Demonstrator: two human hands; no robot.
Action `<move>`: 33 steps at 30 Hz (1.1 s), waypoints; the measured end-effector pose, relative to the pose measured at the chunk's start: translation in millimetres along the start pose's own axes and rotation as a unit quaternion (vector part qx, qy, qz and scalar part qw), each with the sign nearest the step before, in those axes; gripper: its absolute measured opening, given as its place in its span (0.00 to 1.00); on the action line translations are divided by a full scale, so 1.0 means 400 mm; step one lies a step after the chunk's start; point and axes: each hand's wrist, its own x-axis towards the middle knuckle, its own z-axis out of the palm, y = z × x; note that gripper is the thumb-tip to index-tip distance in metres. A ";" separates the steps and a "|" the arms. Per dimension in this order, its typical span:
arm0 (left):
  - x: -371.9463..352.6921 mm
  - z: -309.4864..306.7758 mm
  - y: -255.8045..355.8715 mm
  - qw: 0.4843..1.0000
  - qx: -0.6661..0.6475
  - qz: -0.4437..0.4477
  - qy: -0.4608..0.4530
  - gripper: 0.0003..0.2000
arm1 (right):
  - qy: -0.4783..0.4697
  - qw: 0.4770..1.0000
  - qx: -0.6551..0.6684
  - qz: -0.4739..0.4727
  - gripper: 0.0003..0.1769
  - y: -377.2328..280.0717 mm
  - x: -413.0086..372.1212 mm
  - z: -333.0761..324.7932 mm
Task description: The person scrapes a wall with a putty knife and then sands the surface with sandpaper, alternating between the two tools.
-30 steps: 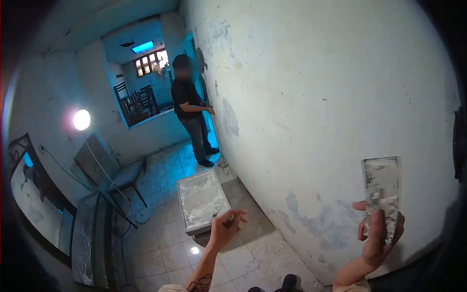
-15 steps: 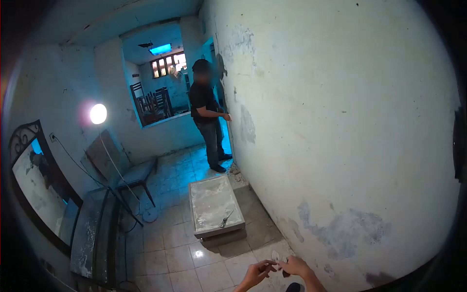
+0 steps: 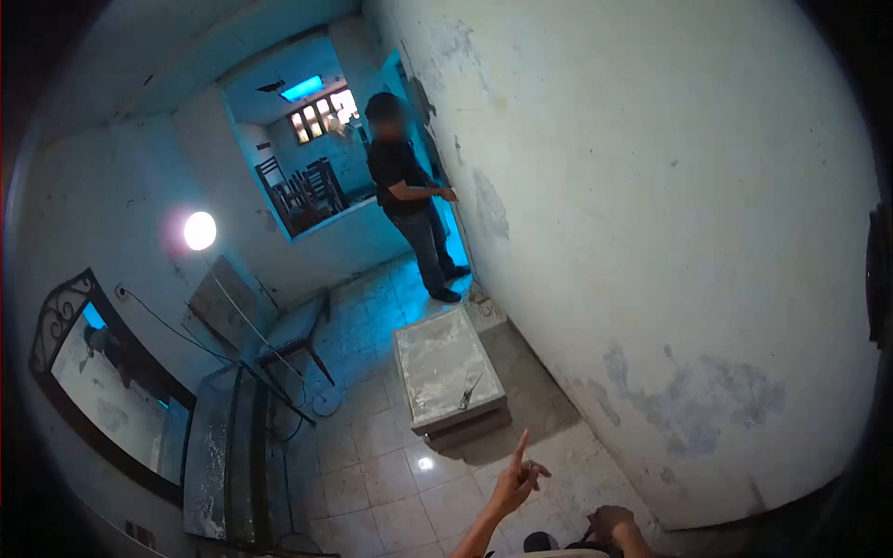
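My left hand [image 3: 516, 484] is raised at the bottom centre, its index finger stretched upward and the other fingers loosely bent, with nothing visible in it. Lower and to the right, my right hand [image 3: 614, 524] is curled close to my body; what it holds, if anything, is hidden. Beyond my left hand stands a low pale slab-like table [image 3: 442, 358] with a worn, stained top. On its near end lies a small thin tool [image 3: 468, 395], too small to name exactly. Neither hand touches the table.
Another person [image 3: 409, 191] in dark clothes stands by the doorway, hands near the wall edge. A patchy wall [image 3: 670, 232] runs along the right. At left are a lit lamp [image 3: 200, 231], a chair [image 3: 296, 325], a framed mirror [image 3: 121, 400], a dark glass-like case [image 3: 214, 456] and cables.
My hands have come apart: the left now points its index finger upward, while the right has dropped toward my body. The pale item between them is out of sight. The view has tilted.
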 end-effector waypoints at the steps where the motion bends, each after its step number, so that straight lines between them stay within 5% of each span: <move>1: 0.004 0.000 0.008 0.999 -0.033 0.022 0.009 0.32 | -0.009 1.000 0.008 0.004 0.29 -0.005 -0.008 0.013; 6: 0.008 0.006 0.049 0.998 0.006 0.066 0.011 0.31 | -0.093 0.986 0.136 -0.038 0.24 -0.061 -0.087 -0.056; 10: -0.025 0.016 0.088 0.991 0.127 0.040 -0.029 0.30 | -0.048 0.992 0.113 -0.033 0.24 -0.097 -0.136 -0.096; 12: -0.047 0.026 0.080 0.994 0.101 0.007 -0.047 0.29 | 0.046 0.993 0.091 -0.066 0.23 -0.082 -0.100 -0.029; 19: -0.076 0.059 0.028 0.990 0.130 -0.027 -0.056 0.29 | 0.034 0.996 0.079 -0.018 0.22 -0.048 -0.060 0.048; 26: -0.011 0.053 0.052 0.985 0.131 0.053 -0.104 0.27 | 0.095 0.990 0.098 0.026 0.18 -0.044 -0.078 0.081; 28: 0.005 0.061 0.093 0.984 0.131 0.069 -0.102 0.24 | 0.152 0.984 0.089 -0.032 0.17 -0.041 -0.070 0.086; 31: 0.020 0.072 0.083 0.978 0.139 0.113 -0.108 0.21 | 0.295 0.929 0.166 -0.148 0.16 -0.046 -0.013 0.096; 33: 0.013 0.078 0.085 0.981 0.137 0.061 -0.120 0.18 | 0.413 0.800 0.396 -0.180 0.19 -0.065 -0.047 0.057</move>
